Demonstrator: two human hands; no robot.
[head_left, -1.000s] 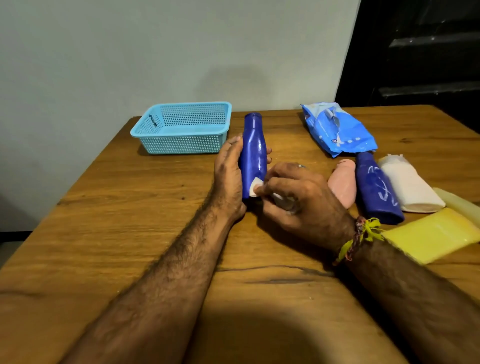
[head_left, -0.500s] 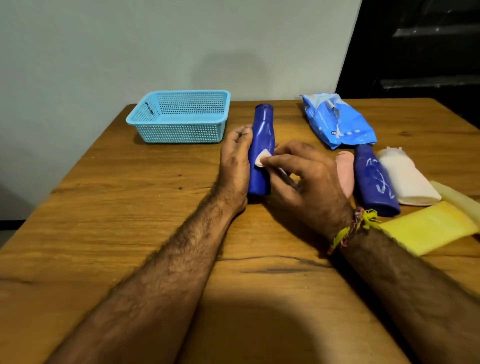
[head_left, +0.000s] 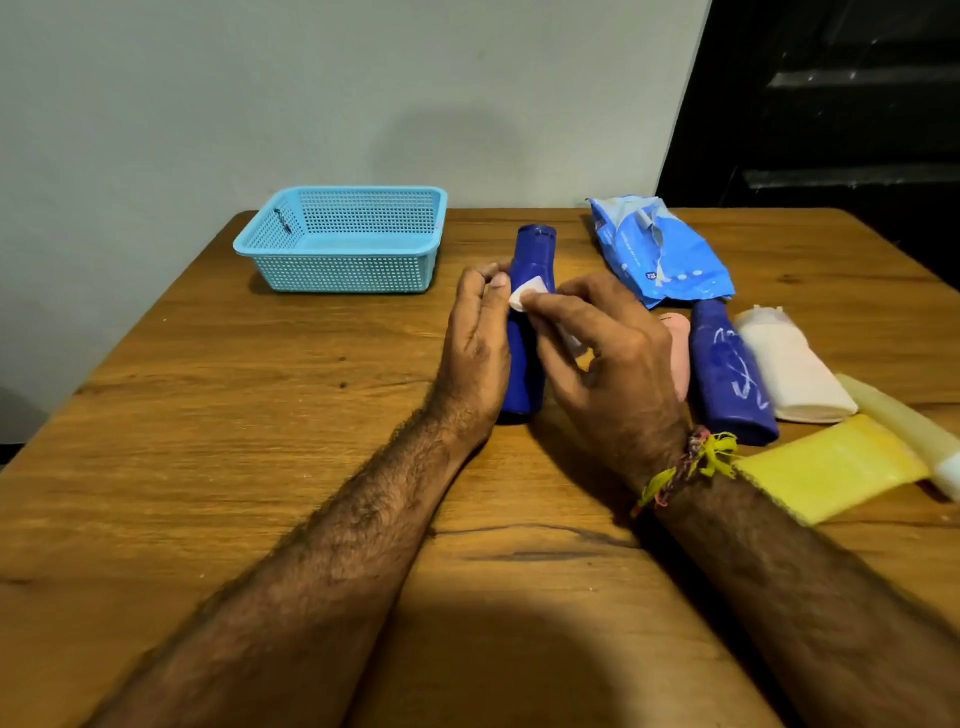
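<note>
A dark blue bottle (head_left: 531, 260) lies on the wooden table (head_left: 260, 441), its cap pointing away from me. My left hand (head_left: 475, 353) rests against the bottle's left side, fingers fairly straight along it. My right hand (head_left: 608, 364) pinches a small white wipe (head_left: 525, 293) and presses it on the bottle's upper body. The lower half of the bottle is partly hidden between my hands.
A light blue mesh basket (head_left: 343, 241) stands at the back left. To the right lie a blue wipes pack (head_left: 660, 249), a pink bottle (head_left: 678, 348), a second blue bottle (head_left: 732, 374), a white tube (head_left: 789, 374), a yellow pouch (head_left: 831, 467) and a pale tube (head_left: 904, 426).
My right hand has slid the white wipe up the bottle, from its lower end toward the neck. My left hand has stayed against the bottle's left side.
</note>
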